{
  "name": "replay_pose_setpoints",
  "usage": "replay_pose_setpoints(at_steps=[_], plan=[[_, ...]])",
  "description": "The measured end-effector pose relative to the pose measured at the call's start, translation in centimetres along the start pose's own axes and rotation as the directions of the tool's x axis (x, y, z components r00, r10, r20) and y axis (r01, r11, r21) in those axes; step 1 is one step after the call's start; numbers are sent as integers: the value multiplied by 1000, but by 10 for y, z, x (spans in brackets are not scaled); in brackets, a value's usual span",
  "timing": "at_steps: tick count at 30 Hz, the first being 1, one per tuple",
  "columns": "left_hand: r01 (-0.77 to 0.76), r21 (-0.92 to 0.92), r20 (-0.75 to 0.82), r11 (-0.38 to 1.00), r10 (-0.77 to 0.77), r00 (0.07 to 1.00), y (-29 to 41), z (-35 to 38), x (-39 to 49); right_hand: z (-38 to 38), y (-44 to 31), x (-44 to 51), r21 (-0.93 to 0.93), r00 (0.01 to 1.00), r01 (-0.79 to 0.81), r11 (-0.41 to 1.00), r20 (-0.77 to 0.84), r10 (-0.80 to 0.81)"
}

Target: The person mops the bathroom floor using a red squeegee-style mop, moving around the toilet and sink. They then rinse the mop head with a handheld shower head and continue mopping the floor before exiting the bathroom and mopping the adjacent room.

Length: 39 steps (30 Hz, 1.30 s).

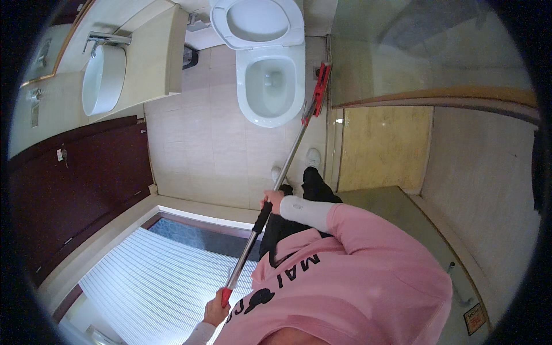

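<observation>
A mop with a metal pole (290, 159) slants across the view, from the lower left up to the floor beside the toilet. My left hand (215, 308) is closed around the red end of the handle. Farther down, my right hand (273, 201) grips the pole just beyond its black foam sleeve (262, 217). The red mop head (320, 89) lies in the narrow strip between the toilet bowl (271, 90) and the glass shower partition (388, 56). A dark floor drain (317, 72) shows partly beside the head. The mop's underside is hidden.
The toilet lid (258, 19) is raised. At left, a white basin (103, 79) with a chrome tap (105, 39) stands on a counter (151, 56). A small dark bin (189, 57) sits beyond it. A dark red door (82, 189) and window blind (172, 280) are on the left.
</observation>
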<state>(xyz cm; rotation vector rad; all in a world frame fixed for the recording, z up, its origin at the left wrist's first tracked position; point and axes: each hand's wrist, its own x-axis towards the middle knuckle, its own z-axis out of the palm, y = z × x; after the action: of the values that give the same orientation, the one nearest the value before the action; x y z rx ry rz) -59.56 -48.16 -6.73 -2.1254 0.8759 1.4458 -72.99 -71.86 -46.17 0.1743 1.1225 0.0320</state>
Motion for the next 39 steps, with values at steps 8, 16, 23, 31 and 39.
replay_pose_setpoints(at_steps=[8,16,23,31,39], plan=[[86,31,2,996,-86,996,15,58,44,-53,-7,46,295,992,-111,949,89,88],[-132,-159,-194,978,100,976,70,102,146,-84,-122,62,61,941,339,939,-17,-339],[47,-167,-195,985,-79,978,42,178,174,-86,-113,36,108,970,241,964,-45,-238],[-24,86,-431,996,59,900,91,195,189,-104,-133,54,130,956,270,954,77,-281],[-141,-117,-351,983,92,932,112,183,196,-122,-142,84,-47,928,365,930,-63,-367]])
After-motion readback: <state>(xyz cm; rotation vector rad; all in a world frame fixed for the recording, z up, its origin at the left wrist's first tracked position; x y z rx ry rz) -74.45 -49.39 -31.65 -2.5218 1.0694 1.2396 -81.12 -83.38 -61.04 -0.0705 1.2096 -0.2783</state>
